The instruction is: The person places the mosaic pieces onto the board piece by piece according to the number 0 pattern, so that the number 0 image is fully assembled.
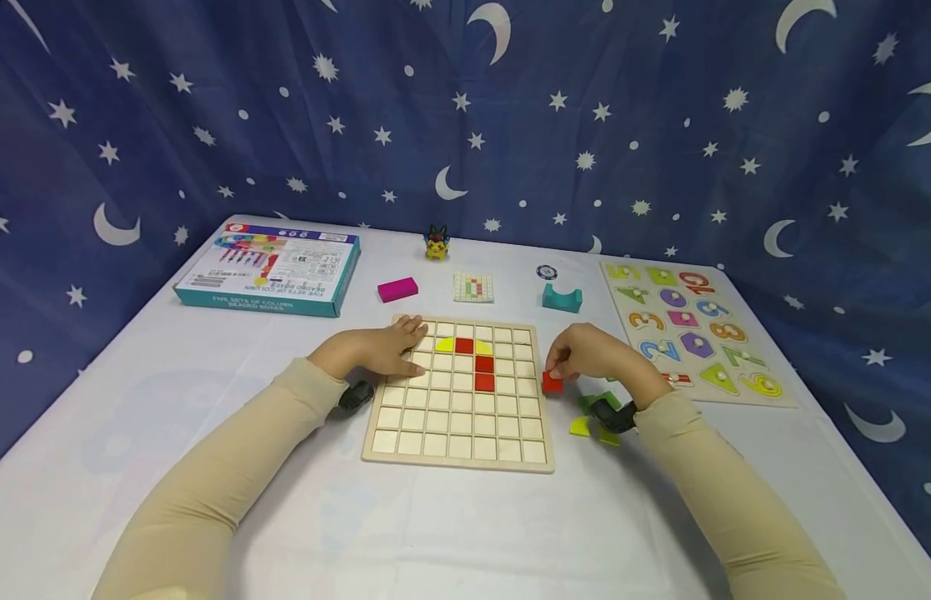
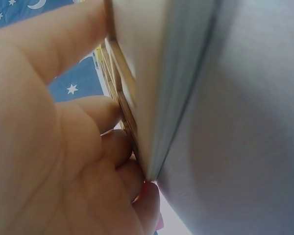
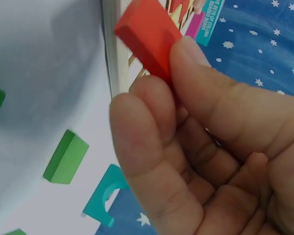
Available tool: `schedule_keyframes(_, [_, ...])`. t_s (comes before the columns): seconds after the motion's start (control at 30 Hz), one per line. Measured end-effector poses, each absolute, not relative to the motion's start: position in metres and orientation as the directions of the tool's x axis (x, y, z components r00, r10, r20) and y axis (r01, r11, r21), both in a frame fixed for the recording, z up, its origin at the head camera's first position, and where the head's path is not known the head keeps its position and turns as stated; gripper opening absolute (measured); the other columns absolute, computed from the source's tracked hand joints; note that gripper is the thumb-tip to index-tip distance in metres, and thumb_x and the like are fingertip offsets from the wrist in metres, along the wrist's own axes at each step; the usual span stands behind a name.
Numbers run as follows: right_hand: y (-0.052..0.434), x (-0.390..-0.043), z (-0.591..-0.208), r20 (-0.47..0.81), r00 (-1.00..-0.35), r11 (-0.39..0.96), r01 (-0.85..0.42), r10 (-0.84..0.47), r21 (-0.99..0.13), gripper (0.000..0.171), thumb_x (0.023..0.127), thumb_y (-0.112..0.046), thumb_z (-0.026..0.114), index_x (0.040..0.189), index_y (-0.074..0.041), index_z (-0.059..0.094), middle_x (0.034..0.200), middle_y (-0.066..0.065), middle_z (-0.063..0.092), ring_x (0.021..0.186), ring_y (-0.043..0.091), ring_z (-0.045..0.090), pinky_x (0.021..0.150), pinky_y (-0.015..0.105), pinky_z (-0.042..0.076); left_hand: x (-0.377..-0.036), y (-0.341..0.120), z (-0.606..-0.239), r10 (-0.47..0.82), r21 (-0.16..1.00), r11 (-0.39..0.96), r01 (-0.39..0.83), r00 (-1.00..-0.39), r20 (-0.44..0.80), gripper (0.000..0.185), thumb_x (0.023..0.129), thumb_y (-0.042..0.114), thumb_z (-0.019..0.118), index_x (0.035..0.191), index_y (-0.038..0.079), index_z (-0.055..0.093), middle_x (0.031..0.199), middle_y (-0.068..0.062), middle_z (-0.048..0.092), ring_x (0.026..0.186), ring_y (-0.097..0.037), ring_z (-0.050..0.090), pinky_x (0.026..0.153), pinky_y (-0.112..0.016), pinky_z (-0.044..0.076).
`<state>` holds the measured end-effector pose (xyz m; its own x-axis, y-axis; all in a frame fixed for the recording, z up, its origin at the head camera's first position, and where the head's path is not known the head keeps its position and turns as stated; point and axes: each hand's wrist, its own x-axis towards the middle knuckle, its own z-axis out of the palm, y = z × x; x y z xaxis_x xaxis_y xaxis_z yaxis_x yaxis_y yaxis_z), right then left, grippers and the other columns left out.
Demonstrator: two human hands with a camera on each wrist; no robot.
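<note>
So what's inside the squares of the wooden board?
The wooden board has three red squares and two yellow pieces in it. The left hand covers some squares, so those can't be seen.

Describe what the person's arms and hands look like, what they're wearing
Both arms are covered by long, snug beige sleeves that end at the wrists. The left hand and right hand are bare, without gloves, and no rings show. A small black device is strapped under each wrist, left and right.

Bright even light, blurred wrist close-ups
</note>
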<state>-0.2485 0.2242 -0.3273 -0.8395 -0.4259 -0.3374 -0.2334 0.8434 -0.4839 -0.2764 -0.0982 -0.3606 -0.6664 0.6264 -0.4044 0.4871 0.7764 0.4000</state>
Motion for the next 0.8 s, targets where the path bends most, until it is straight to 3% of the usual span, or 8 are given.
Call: schedule_keyframes(0.8, [0.145, -0.243, -0.342, -0.356, -0.792, 0.812, -0.278, -0.496, -0.514, 0.003, 0.079, -0.01, 0.071, 0.08, -0.007, 0.071, 0.071, -0.001, 0.064, 0.06, 0.009, 0.056, 0.059, 0.022, 0.046, -0.275, -0.097, -0.357, 0.627, 0.412, 0.775, 0.48, -0.664, -0.407, 0.078, 0.095, 0.035, 0.049, 0.146, -0.003, 0.003, 0.153, -0.02, -0.008, 0.14, -0.036, -0.012, 0.113, -0.05, 0.001])
